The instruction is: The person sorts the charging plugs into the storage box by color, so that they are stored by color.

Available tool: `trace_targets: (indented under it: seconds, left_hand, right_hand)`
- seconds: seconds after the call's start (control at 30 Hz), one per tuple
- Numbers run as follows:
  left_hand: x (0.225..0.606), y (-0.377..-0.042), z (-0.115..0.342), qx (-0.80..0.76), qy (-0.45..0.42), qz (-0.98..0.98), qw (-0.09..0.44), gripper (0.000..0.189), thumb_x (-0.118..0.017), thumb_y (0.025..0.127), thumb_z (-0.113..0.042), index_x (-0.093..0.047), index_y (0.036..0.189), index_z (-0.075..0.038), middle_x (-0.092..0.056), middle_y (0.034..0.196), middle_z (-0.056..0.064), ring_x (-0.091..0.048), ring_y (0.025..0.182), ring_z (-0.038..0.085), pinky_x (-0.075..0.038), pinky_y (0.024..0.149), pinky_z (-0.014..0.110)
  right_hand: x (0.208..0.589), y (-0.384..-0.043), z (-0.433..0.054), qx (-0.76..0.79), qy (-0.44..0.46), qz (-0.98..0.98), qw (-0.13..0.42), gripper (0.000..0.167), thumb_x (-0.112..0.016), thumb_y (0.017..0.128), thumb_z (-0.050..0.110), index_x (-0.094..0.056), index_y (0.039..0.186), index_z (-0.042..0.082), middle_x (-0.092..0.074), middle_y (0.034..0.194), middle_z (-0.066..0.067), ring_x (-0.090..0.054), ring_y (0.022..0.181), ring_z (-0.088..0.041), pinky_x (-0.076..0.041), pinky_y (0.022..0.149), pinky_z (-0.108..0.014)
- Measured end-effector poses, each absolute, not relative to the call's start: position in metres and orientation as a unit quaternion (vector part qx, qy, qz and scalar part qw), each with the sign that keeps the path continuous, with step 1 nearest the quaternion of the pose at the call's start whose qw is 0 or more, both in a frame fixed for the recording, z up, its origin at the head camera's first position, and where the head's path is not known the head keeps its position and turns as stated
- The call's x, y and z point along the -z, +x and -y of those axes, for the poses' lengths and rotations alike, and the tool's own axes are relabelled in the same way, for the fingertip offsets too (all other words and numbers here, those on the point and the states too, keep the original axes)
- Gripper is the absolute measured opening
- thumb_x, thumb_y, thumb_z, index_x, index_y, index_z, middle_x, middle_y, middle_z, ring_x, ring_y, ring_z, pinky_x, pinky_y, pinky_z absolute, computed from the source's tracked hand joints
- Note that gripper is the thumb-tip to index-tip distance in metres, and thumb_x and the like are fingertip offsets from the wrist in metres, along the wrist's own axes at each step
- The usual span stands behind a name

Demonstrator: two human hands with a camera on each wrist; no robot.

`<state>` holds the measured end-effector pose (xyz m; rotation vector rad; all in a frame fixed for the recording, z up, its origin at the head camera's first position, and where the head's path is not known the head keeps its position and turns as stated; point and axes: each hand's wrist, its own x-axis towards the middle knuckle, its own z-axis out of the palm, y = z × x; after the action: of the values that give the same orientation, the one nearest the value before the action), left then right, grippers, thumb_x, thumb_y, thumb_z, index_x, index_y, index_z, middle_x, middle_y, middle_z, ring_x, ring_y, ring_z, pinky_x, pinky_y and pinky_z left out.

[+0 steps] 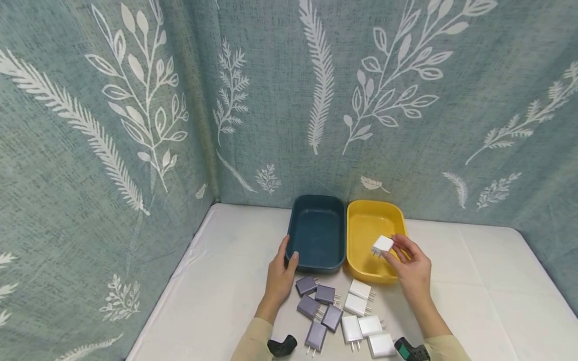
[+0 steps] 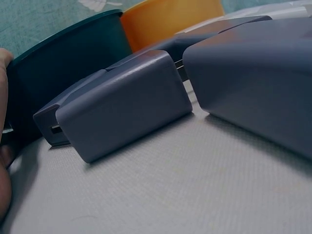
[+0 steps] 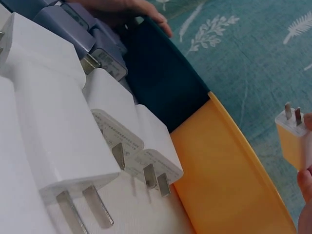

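Right hand (image 1: 413, 264) above yellow bin (image 1: 370, 276), fingers pinching white charger (image 1: 382, 244): there it is, right at fingertips, prongs angled down, bin floor beneath. Over to left hand (image 1: 280, 273): thumb and fingers gripping near-left corner of dark blue bin (image 1: 318, 235). Five grey-purple chargers (image 1: 331, 317) bunched on white cloth (image 1: 469, 281), below and right of those left fingers. Five loose white chargers (image 1: 356, 304) lying below right fingertips, left of right forearm.
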<state>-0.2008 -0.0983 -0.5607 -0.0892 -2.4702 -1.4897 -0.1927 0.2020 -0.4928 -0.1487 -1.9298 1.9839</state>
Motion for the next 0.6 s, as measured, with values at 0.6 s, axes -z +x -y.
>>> trace_targets:
  seconds: [0.6]
  left_hand:
    - [0.5597, -0.2001, 0.0985, 0.524, -0.035, 0.842, 0.128, 0.056, -0.048, 0.101, -0.04, -0.033, 0.152, -0.024, -0.041, 0.154, 0.005, -0.039, 0.143, 0.025, -0.031, 0.118, 0.047]
  right_hand:
    - [0.4979, -0.2015, -0.1996, -0.673, -0.019, 0.71, 0.206, 0.057, -0.075, 0.076, -0.011, -0.055, 0.129, -0.003, -0.062, 0.115, 0.015, -0.061, 0.109, -0.003, -0.047, 0.097, -0.01]
